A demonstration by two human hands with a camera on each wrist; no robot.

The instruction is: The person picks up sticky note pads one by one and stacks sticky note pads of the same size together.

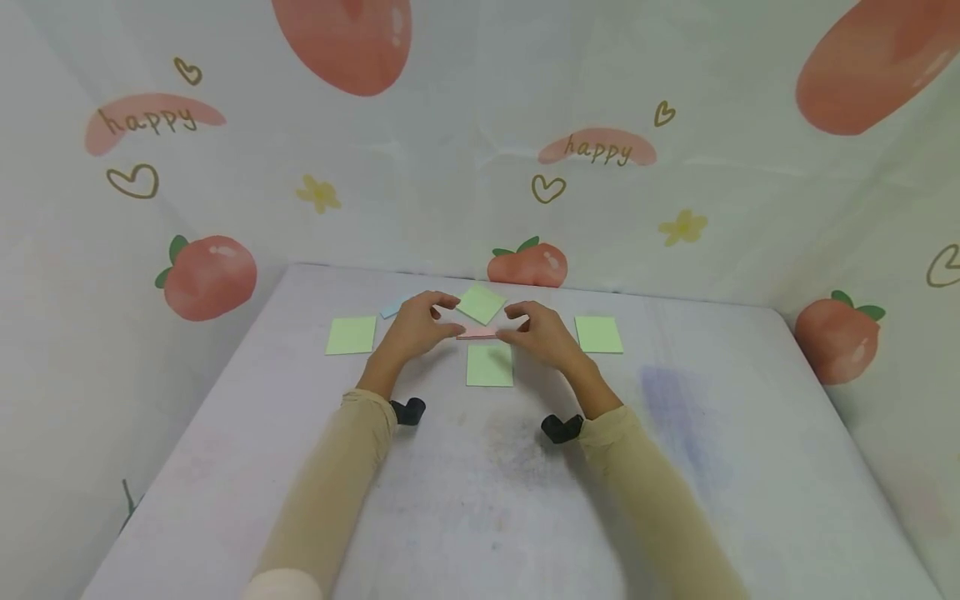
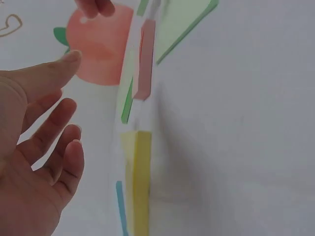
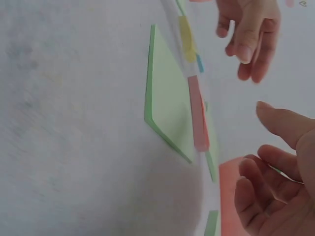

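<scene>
A pink sticky-note pad [image 1: 476, 332] lies between the two hands. My left hand [image 1: 422, 325] is raised beside its left end, fingers loosely bent with nothing between them. At the right end my right hand [image 1: 538, 333] is held the same way. Both wrist views show a gap between the fingers and the pink pad [image 2: 143, 64]. One green sticky-note pad [image 1: 490, 367] lies just in front of the pink one, and another green pad [image 1: 481, 303], turned like a diamond, lies behind it. A yellow pad [image 2: 141, 182], hidden in the head view, is near my left hand.
Another green pad [image 1: 351, 335] lies left of the hands, and one more green pad [image 1: 599, 334] lies to the right. Part of a blue pad [image 1: 393, 308] shows behind the left hand. A printed cloth backdrop [image 1: 450, 183] rises at the table's [image 1: 480, 500] back edge.
</scene>
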